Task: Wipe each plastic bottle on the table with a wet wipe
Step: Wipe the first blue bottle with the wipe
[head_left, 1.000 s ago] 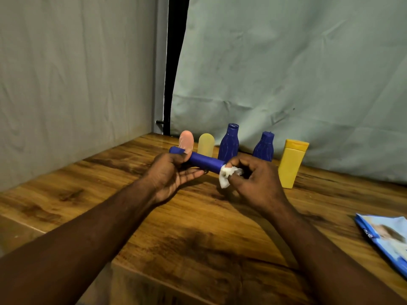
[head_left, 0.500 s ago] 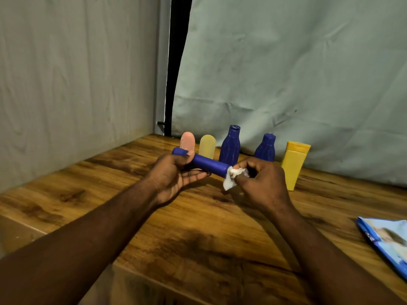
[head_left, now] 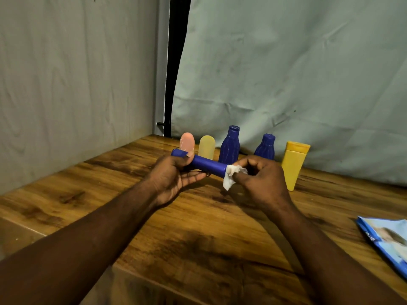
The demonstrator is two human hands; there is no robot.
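Note:
A long blue tube bottle (head_left: pixel 207 165) lies level above the table, held between both hands. My left hand (head_left: pixel 176 177) grips its left end, thumb over the top. My right hand (head_left: pixel 259 179) pinches a crumpled white wet wipe (head_left: pixel 231 176) around the tube's right end, which is hidden. Behind stand a pink bottle (head_left: pixel 187 142), a pale yellow bottle (head_left: pixel 207 146), two ribbed blue bottles (head_left: pixel 230 146) (head_left: pixel 265 147) and a taller yellow bottle (head_left: pixel 294 164).
The wooden table (head_left: pixel 198 227) runs to a grey wall on the left and a grey cloth backdrop behind the bottles. A blue wet wipe pack (head_left: pixel 387 241) lies at the right edge. The table's near corner is at lower left.
My right hand with the wipe has slid a little to the right along the tube, toward its end. My left hand keeps its hold.

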